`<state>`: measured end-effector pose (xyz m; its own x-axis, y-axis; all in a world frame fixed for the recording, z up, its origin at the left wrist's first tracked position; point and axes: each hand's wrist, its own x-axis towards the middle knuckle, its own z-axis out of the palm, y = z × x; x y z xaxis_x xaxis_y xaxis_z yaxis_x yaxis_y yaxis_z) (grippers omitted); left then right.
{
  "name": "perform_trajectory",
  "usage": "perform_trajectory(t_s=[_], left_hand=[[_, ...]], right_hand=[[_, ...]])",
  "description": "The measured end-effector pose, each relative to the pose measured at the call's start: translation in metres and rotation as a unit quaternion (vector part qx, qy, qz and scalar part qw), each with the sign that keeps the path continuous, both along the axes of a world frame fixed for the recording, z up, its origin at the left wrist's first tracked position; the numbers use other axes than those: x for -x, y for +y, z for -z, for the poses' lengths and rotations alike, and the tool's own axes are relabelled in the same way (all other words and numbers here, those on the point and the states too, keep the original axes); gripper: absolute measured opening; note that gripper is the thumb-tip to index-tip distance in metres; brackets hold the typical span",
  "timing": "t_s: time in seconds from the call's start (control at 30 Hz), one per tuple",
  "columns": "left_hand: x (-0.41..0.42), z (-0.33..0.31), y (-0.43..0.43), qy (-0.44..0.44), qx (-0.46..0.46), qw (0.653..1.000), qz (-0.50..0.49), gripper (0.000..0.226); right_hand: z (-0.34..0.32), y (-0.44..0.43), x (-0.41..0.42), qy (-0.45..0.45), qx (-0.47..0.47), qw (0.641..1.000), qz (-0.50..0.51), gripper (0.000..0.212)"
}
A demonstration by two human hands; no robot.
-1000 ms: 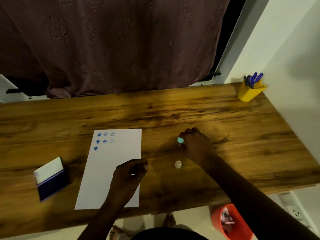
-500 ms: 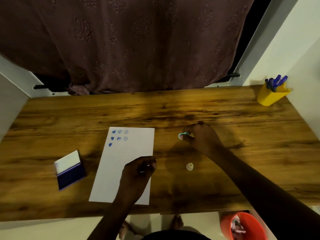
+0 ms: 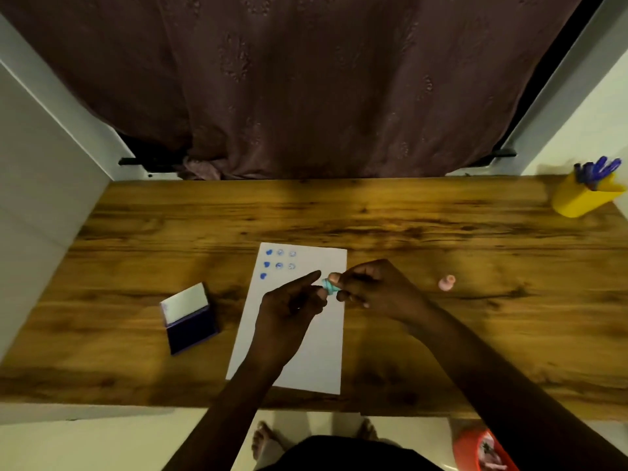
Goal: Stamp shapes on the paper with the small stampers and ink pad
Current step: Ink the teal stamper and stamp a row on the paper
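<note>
A white sheet of paper (image 3: 316, 355) lies on the wooden table (image 3: 441, 239), with several blue stamped shapes (image 3: 279, 264) in its top left corner. Above the paper my right hand (image 3: 373, 288) pinches a small teal stamper (image 3: 329, 285). My left hand (image 3: 292, 304) is right beside it, index finger stretched out, fingertips touching the teal stamper. An open blue ink pad (image 3: 188, 319) sits left of the paper. A small pink stamper (image 3: 446, 283) stands on the table to the right of my hands.
A yellow cup (image 3: 582, 198) holding blue pens stands at the table's far right corner. A brown curtain (image 3: 306, 79) hangs behind the table. An orange bin (image 3: 482, 452) sits on the floor below the near right edge. White walls flank both sides.
My right hand lifted the teal stamper off the table and carried it left over the paper. My left hand rose from the paper to meet it. The camera view shifted.
</note>
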<state>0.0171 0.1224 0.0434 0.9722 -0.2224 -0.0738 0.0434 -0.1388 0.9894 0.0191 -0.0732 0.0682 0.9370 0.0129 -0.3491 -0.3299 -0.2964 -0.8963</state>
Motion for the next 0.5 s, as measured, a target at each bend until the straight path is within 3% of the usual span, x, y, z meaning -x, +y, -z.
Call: perform_trajectory(t_s=[0.1, 0.27, 0.5], left_hand=[[-0.002, -0.004, 0.023, -0.008, 0.021, 1.000, -0.003, 0.048], [-0.007, 0.005, 0.062, -0.002, 0.014, 1.000, -0.011, 0.034], [-0.011, 0.012, 0.122, 0.028, -0.001, 0.997, -0.072, 0.026]], right_hand=[[-0.003, 0.022, -0.002, 0.019, -0.015, 1.000, -0.015, 0.031], [-0.004, 0.058, -0.011, -0.010, -0.016, 0.999, -0.048, 0.021], [0.000, 0.108, -0.027, -0.027, 0.003, 0.998, -0.062, 0.027]])
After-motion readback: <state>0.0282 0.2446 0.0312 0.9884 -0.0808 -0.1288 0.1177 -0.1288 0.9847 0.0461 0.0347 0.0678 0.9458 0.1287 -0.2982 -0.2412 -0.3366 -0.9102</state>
